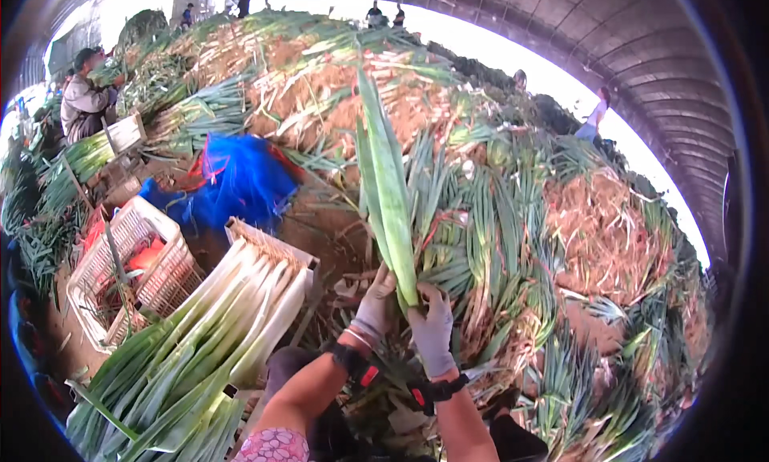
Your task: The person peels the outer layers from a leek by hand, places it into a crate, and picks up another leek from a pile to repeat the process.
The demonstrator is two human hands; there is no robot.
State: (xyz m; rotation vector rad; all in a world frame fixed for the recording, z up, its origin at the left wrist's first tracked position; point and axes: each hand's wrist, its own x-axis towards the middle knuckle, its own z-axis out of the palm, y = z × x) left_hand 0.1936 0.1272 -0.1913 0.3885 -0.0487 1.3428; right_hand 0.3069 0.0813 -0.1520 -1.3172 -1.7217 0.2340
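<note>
In front of me, a leek (pixel 390 198) stands nearly upright, its broad green leaves pointing away and up. My left hand (pixel 374 303), in a pale glove, is closed around its left side low down. My right hand (pixel 432 331), gloved too, pinches the leek from the right at the same height. The pale stem end cannot be made out between the hands. To the left of my arms, a thick bundle of leeks (pixel 204 334) lies in a holder (pixel 310 260), white ends away from me and green leaves toward me.
A cream plastic basket (pixel 172 258) with red-orange material stands at the left. Beyond it lies a heap of blue netting (pixel 248 178). Loose leeks (pixel 497 222) and dry trimmings (pixel 613 230) cover the ground. A seated person (pixel 86 102) is at the far left; several others are farther off.
</note>
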